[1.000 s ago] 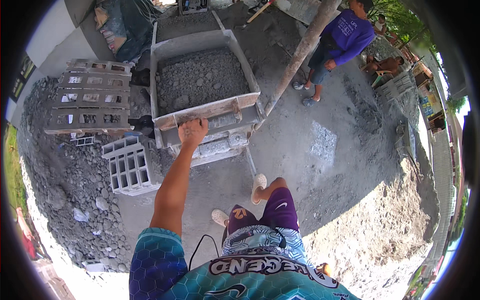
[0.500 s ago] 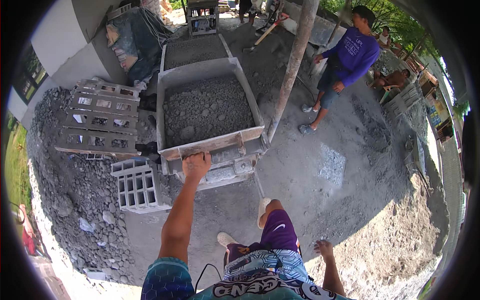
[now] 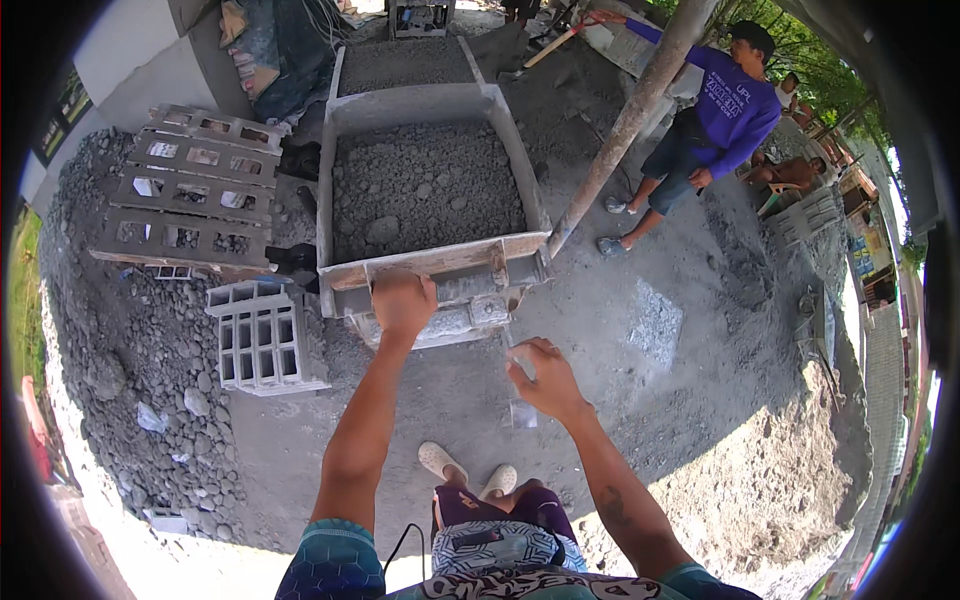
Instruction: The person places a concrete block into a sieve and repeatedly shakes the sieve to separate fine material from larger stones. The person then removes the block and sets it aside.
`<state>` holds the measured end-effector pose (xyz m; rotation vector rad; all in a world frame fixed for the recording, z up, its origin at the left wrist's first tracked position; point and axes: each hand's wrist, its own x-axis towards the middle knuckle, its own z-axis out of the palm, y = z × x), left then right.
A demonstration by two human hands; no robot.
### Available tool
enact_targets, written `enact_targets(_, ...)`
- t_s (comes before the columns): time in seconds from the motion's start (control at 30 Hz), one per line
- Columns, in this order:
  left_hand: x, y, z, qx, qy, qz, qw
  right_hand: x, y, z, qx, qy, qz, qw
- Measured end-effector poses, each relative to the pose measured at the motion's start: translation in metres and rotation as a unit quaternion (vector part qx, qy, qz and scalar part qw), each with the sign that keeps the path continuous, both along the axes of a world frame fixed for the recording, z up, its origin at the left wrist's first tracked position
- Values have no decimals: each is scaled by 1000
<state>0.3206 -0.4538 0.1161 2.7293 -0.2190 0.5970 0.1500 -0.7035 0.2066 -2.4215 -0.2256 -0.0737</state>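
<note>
In front of me stands a large open box [image 3: 335, 180] with grey, worn walls. It is filled with grey, lumpy aggregate [image 3: 440, 170]. My left hand [image 3: 403, 302] is closed around the front edge of this box, near its left part, with the knuckles up. Past the box's front right corner, my right hand [image 3: 545, 378] hangs in the air, touching nothing. Its fingers are loosely bent and the thumb stands apart from them.
Hollow blocks [image 3: 262, 340] stand left of the box, below a slatted stack [image 3: 190, 190] and beside rubble [image 3: 130, 370]. A slanting post [image 3: 630, 125] rises at the box's right. Beyond it a person in a purple top [image 3: 735, 105] reaches to a red-handled shovel [image 3: 550, 48].
My right hand has come up and forward from beside my hip to near the box. My feet now stand side by side. The person in purple has stretched an arm to the shovel handle.
</note>
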Motion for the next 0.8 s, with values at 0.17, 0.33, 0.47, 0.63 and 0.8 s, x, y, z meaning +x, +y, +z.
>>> enact_targets(0.17,-4,0,5,-61,-12,-35,997,95,63,-20,-44,-153,34,987)
enact_targets(0.33,-18,7,5,-60,18,-37,997,149,71,-93,-145,-188,-8,971)
enact_targets(0.47,-13,5,3,-29,22,-46,998,161,72,-94,-139,-210,-50,966)
enact_targets(0.63,48,8,-7,-5,-84,-56,995,227,82,-94,-133,-212,-78,965)
enact_targets(0.8,221,-4,-16,11,-58,-17,998,400,81,-107,-188,-198,-89,958)
